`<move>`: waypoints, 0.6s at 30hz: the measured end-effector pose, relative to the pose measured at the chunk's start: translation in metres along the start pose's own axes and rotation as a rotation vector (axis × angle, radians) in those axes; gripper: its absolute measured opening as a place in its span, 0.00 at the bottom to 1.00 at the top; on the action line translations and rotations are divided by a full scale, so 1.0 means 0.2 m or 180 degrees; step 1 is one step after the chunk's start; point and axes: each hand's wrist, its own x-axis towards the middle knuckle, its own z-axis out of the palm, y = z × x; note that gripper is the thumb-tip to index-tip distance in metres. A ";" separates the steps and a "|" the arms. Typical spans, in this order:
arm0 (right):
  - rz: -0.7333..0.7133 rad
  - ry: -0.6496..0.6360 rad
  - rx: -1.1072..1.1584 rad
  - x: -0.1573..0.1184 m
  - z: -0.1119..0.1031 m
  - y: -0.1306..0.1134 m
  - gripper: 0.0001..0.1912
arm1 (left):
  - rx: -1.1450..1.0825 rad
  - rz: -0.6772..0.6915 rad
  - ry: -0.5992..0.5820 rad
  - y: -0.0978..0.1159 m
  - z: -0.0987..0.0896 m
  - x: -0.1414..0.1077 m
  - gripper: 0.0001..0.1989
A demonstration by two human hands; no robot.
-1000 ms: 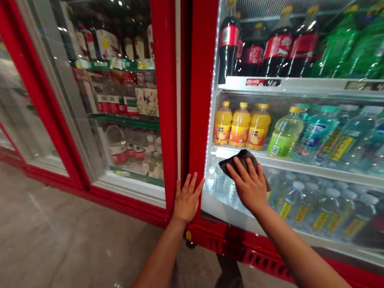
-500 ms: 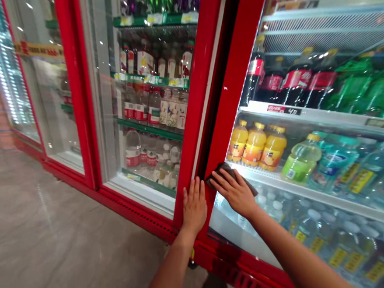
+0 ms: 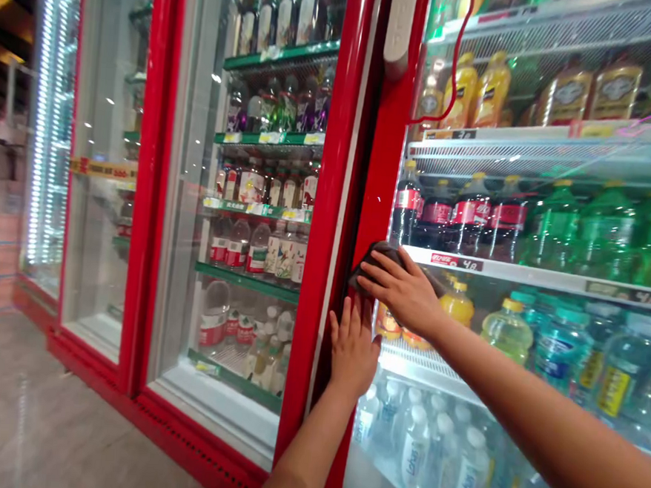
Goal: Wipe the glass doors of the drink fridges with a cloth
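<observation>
My right hand (image 3: 411,294) presses a dark cloth (image 3: 381,249) against the red door frame (image 3: 378,181) of the lit drinks fridge, its fingers lying over the cloth. Just below, my left hand (image 3: 354,354) rests with fingers spread on the red frame beside the dark gap between two fridges. Nothing shows in that hand. Behind the glass next to my right hand stand yellow-capped orange drink bottles (image 3: 457,304), partly covered by my hand and forearm.
A pale door handle (image 3: 399,26) and a hanging red cord (image 3: 456,67) are above. To the left stands another red-framed fridge (image 3: 149,187) with shelves of bottles. The grey floor (image 3: 8,393) runs along its base. Water bottles (image 3: 414,447) fill the lower right shelf.
The view has tilted up, bringing the handle and upper shelves in. Both hands have moved up along the frame, the cloth now beside the cola shelf's edge. My left fingers have spread wider.
</observation>
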 end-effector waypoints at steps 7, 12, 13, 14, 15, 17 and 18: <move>0.0001 -0.0113 -0.0134 0.45 -0.17 0.50 0.19 | -0.0273 -0.0159 0.0417 0.04 -0.14 0.70 0.39; 0.0197 -0.0016 -0.0183 0.74 -0.28 0.77 0.18 | -0.0212 -0.0103 0.0707 0.01 -0.29 1.12 0.38; 0.0219 0.0014 -0.0202 0.79 -0.30 0.82 0.18 | -0.0178 -0.0087 0.0733 0.01 -0.32 1.19 0.38; 0.0238 0.0049 -0.0225 0.83 -0.32 0.86 0.18 | -0.0137 -0.0072 0.0749 0.00 -0.34 1.27 0.38; 0.0262 0.0084 -0.0255 0.88 -0.34 0.91 0.18 | -0.0088 -0.0048 0.0758 0.00 -0.37 1.34 0.38; 0.0347 0.0149 -0.0336 0.95 -0.39 1.00 0.18 | 0.0014 0.0023 0.0750 -0.02 -0.42 1.47 0.38; 0.0402 0.0177 -0.0384 0.99 -0.41 1.05 0.18 | 0.0056 0.0064 0.0722 -0.02 -0.45 1.54 0.38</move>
